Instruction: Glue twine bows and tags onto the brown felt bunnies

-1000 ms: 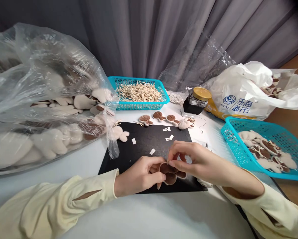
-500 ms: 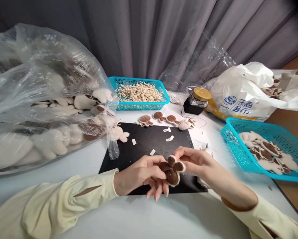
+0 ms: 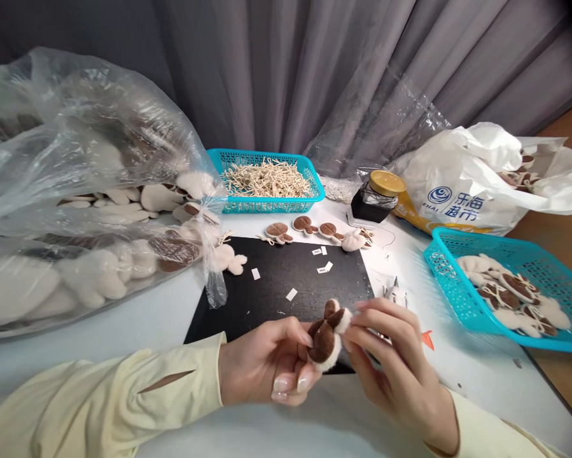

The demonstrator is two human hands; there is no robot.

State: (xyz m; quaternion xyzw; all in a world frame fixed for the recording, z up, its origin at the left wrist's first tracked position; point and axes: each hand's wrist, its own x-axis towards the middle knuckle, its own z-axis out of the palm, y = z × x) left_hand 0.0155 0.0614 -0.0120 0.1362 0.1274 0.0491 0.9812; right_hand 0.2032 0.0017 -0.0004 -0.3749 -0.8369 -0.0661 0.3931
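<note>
My left hand (image 3: 276, 359) grips a small plush piece (image 3: 324, 340), brown on its front with fuzzy cream edges and rounded lobes. The piece is turned partly sideways above the lower edge of a black mat (image 3: 261, 305). At the piece's right-hand lobe, the fingertips of my right hand (image 3: 395, 356) are pinched on its cream edge. Partly hidden behind my right hand lies a white tool with a dark tip (image 3: 396, 294). An orange part (image 3: 427, 340) shows beside the same hand; what it belongs to is unclear.
Several small white labels (image 3: 291, 294) lie on the mat, with brown plush pieces (image 3: 305, 224) behind it. A blue basket (image 3: 266, 205) holds cord loops; another blue basket (image 3: 445, 289) holds plush pieces. A clear bag (image 3: 123, 83) bulges left. A gold-lidded jar (image 3: 387, 182) and white bag (image 3: 486, 172) stand right.
The plush piece has turned from facing up to partly sideways. My right hand has lowered and swung round, uncovering more of the white tool and the orange part.
</note>
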